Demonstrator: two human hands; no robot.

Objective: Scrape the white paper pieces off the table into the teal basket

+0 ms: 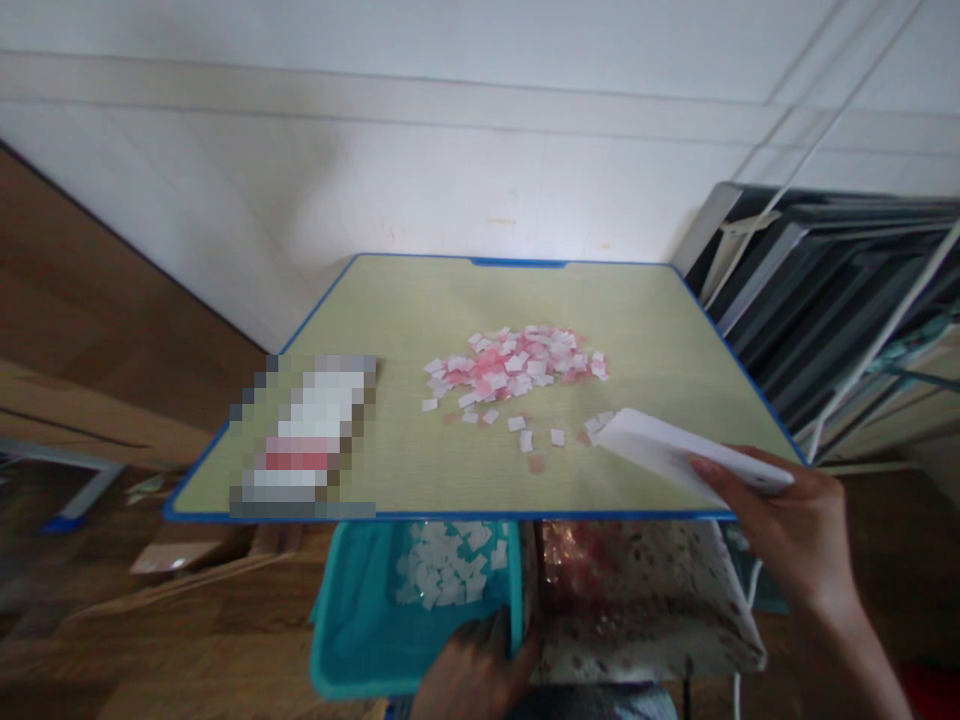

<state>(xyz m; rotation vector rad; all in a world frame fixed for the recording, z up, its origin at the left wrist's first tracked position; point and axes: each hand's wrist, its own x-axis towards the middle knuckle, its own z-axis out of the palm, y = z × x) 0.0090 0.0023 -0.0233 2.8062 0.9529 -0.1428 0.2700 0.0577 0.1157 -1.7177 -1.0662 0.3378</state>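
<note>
My right hand point(802, 530) is closed on a flat white scraper-like piece point(660, 445) with a small hole near its held end. Its far end touches a few small square pieces on a pale yellow-green tabletop point(405, 300) with a blue edge. Mid-table lies a loose pile of small white and pink squares point(517, 365), with several strays in front. My left hand point(480, 665) grips the right wall of a teal plastic bin point(356, 620) below the table's front edge. White squares point(446, 565) lie inside this bin.
A pixelated white and red object point(315, 430) lies at the table's left. Beside the bin is a patterned cushion-like surface point(637, 610). Dark flat panels point(840, 260) lean at the right, behind a white cord. A white wall point(495, 170) stands behind the table.
</note>
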